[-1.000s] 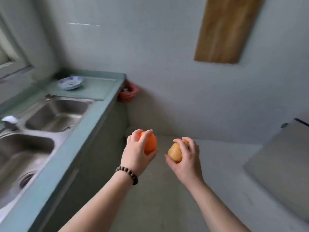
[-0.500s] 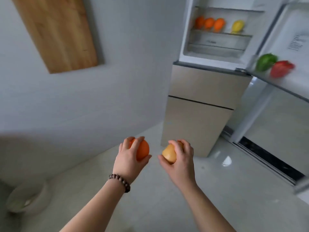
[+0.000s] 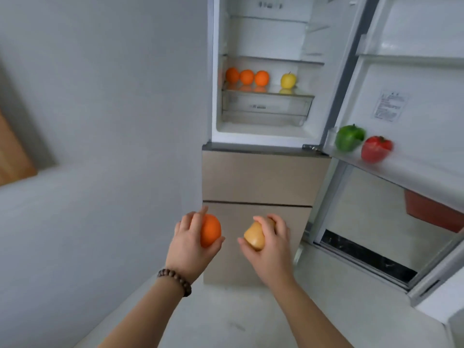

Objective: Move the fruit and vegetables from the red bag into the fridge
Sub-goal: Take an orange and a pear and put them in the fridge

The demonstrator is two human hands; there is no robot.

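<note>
My left hand (image 3: 187, 244), with a bead bracelet on the wrist, grips an orange (image 3: 210, 230). My right hand (image 3: 272, 249) grips a tan potato (image 3: 254, 237). Both are held low in front of the fridge (image 3: 256, 177), whose upper door (image 3: 414, 96) stands wide open to the right. Three oranges (image 3: 247, 77) and a yellow apple (image 3: 288, 80) sit on a glass shelf inside. A green pepper (image 3: 349, 137) and a red pepper (image 3: 375, 148) rest on the lower door shelf. The red bag is out of view.
A grey wall (image 3: 100, 121) runs along the left, with a wooden board (image 3: 12, 156) at its far left edge. The fridge's two beige lower drawers (image 3: 258, 187) are closed. A clear drawer (image 3: 266, 106) sits under the fruit shelf. Pale floor (image 3: 226, 322) lies below.
My view has swung right from the sink and counter to face the open fridge. Both hands have kept hold of the orange and the potato throughout.
</note>
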